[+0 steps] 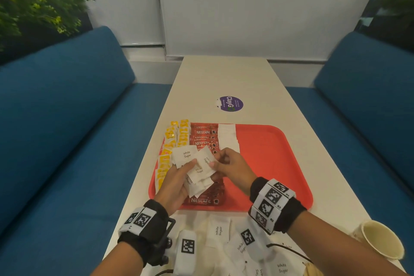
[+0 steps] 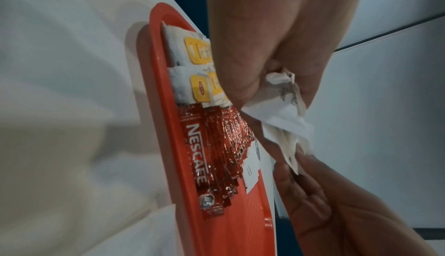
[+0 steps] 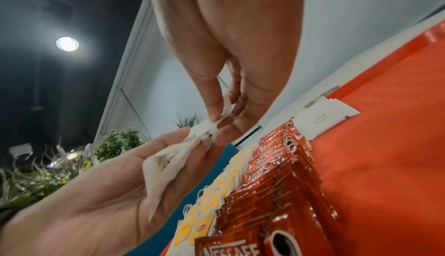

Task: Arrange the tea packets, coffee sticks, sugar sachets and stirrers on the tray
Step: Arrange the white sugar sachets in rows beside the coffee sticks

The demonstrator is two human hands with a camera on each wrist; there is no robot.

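My left hand [image 1: 177,182] holds a fanned bunch of white sugar sachets [image 1: 197,167] above the red tray [image 1: 275,163]. My right hand [image 1: 228,164] pinches one sachet of that bunch [image 3: 211,128] at its edge. On the tray lie a column of yellow tea packets [image 1: 170,148] at the left, a column of red coffee sticks [image 1: 205,139] beside it, and a short row of white sugar sachets [image 1: 228,136] at the far end. The left wrist view shows the bunch [image 2: 281,115] crumpled between the left hand's thumb and fingers. No stirrers are plainly visible.
Several loose sugar sachets [image 1: 218,229] lie on the white table [image 1: 235,78] in front of the tray. A paper cup [image 1: 383,240] stands at the near right edge. A purple sticker [image 1: 230,104] marks the table beyond the tray. Blue benches [image 1: 67,119] flank both sides.
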